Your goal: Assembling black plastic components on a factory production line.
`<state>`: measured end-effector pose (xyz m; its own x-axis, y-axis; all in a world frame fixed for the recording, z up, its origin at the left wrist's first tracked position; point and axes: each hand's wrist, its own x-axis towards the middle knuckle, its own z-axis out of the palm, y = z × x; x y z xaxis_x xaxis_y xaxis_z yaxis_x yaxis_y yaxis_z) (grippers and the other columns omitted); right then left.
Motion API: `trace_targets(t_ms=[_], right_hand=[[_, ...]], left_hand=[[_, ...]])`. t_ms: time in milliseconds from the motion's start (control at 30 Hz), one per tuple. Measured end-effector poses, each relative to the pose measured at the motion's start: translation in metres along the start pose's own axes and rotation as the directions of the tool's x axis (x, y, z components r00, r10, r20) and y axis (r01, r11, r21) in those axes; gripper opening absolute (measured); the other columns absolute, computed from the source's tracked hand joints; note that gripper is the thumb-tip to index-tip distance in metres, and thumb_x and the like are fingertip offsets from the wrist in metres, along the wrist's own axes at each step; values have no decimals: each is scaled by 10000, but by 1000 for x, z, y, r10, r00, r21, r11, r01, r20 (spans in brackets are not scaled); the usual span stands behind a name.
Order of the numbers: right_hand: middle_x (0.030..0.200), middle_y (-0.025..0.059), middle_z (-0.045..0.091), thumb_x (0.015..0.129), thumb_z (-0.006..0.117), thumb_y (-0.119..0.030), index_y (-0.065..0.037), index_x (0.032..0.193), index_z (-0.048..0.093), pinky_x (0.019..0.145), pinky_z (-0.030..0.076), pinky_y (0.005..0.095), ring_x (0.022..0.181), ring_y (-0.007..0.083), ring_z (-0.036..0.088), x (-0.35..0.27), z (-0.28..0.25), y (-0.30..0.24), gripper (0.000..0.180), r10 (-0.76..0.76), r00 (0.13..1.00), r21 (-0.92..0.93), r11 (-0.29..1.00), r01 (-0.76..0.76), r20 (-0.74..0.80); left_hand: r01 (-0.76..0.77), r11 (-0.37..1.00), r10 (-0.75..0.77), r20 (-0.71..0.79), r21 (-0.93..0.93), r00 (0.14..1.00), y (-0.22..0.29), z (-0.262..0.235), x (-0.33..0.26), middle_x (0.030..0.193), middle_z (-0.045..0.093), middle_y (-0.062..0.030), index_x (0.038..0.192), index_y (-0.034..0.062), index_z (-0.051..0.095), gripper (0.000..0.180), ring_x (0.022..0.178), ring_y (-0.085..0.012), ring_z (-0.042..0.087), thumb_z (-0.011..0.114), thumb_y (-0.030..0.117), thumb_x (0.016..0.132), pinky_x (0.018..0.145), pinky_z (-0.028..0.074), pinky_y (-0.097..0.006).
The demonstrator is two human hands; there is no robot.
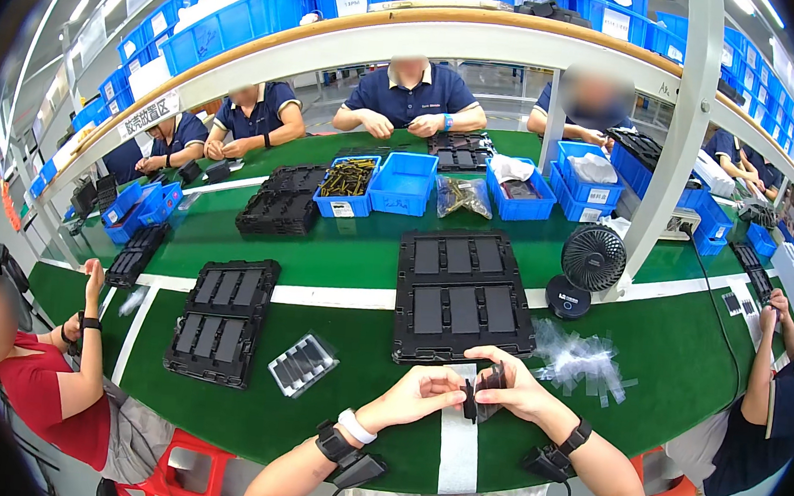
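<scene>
Above the white strip at the table's near edge, both my hands are closed on small dark pieces. My left hand (432, 393) pinches a thin black piece (470, 403) between thumb and fingers. Against it, my right hand (512, 388) grips a dark, glossy piece (490, 382), partly covered by its fingers. Whether the two pieces are joined, I cannot tell. Just beyond my hands lies a large black tray (401, 328) holding several flat dark-grey rectangular panels (428, 309). To the right of it is a loose pile of clear film strips (584, 363).
A clear sheet with grey strips (302, 365) and another black tray (210, 375) lie left. A black fan (592, 259) stands by the white post (674, 167). Blue bins (403, 183) line the table's middle. Co-workers sit across and on both sides.
</scene>
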<state>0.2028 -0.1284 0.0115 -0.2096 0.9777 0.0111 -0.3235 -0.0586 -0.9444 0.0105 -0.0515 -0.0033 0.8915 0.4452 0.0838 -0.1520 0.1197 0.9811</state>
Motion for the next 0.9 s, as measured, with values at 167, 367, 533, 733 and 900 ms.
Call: trace_targets(t_ms=[167, 367, 533, 733, 900], right_hand=[[853, -6, 557, 688, 707, 5, -43, 1247, 418, 740, 441, 210, 786, 60, 541, 1, 0, 2, 632, 11, 997, 20, 1000, -13, 78], [842, 1, 563, 686, 712, -6, -44, 1242, 419, 711, 443, 207, 759, 61, 541, -2, -2, 2, 630, 14, 996, 24, 1000, -16, 88], [817, 3, 577, 690, 714, -14, -57, 1193, 441, 685, 437, 203, 746, 58, 542, -2, 0, -1, 573, 42, 991, 53, 997, -50, 130], [907, 18, 576, 689, 713, -18, -56, 1177, 447, 725, 445, 215, 824, 72, 549, 1, -4, 1, 557, 21, 999, -39, 999, -20, 30], [1033, 24, 533, 675, 708, 6, -44, 1178, 448, 777, 440, 224, 901, 79, 528, 3, -2, 0, 568, -6, 1000, -20, 1000, 5, -22]], left_hand=[[13, 999, -11, 46, -44, 999, -3, -2, -1, 906, 597, -19, 952, 5, 563, 133, 867, -98, 581, 601, 77, 847, 802, 476, -248], [24, 999, -23, 46, -24, 999, 3, 3, -1, 898, 610, -48, 913, -10, 566, 84, 843, -124, 594, 587, 31, 843, 802, 481, -265], [27, 997, -23, 65, -66, 998, 0, 1, -4, 905, 610, -18, 941, 4, 577, 121, 866, -90, 582, 601, 76, 846, 806, 474, -241], [11, 1000, -12, 18, 29, 1000, 1, 1, -2, 894, 603, -14, 953, 7, 568, 135, 853, -89, 582, 604, 81, 846, 792, 474, -240], [-4, 1000, 4, -22, -10, 1000, 3, 1, -1, 901, 598, -19, 962, 6, 559, 152, 860, -100, 584, 611, 83, 841, 789, 476, -244]])
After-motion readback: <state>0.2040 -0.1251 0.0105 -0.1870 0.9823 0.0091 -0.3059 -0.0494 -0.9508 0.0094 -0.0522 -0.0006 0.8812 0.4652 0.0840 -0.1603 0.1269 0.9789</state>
